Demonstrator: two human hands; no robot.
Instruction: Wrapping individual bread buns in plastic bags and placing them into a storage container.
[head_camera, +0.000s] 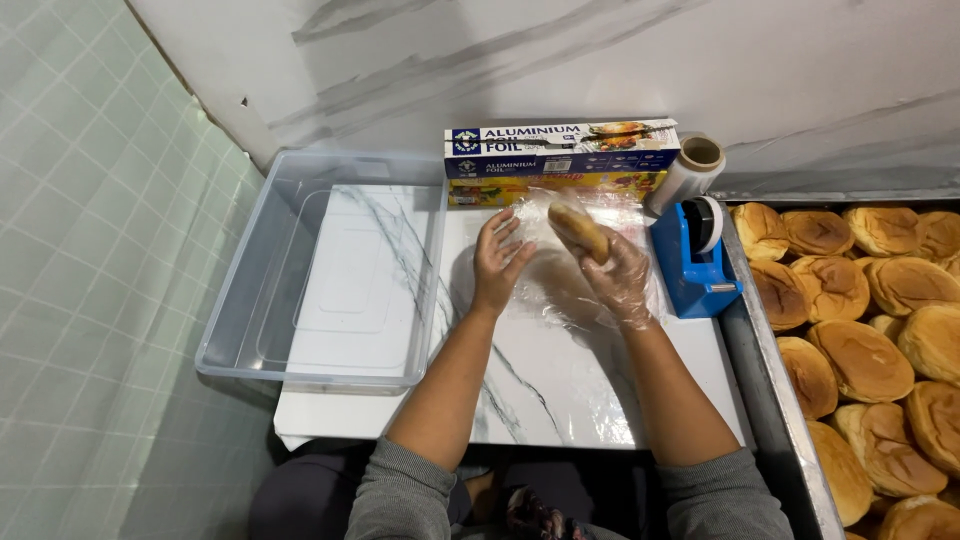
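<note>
My right hand (618, 272), in a thin clear glove, holds a golden bun (578, 230) tilted above a sheet of clear plastic wrap (560, 295) spread on the marble board (545, 390). My left hand (498, 262) is bare, fingers spread flat on the wrap's left edge, just left of the bun. Both sleeves are grey.
An empty clear plastic tub (330, 270) sits at left. Two long foil and wrap boxes (560, 148) lie at the back, a cling-film roll (688, 172) and blue tape dispenser (695, 262) at right. A metal tray (770, 400) with several buns (862, 360) fills the right side.
</note>
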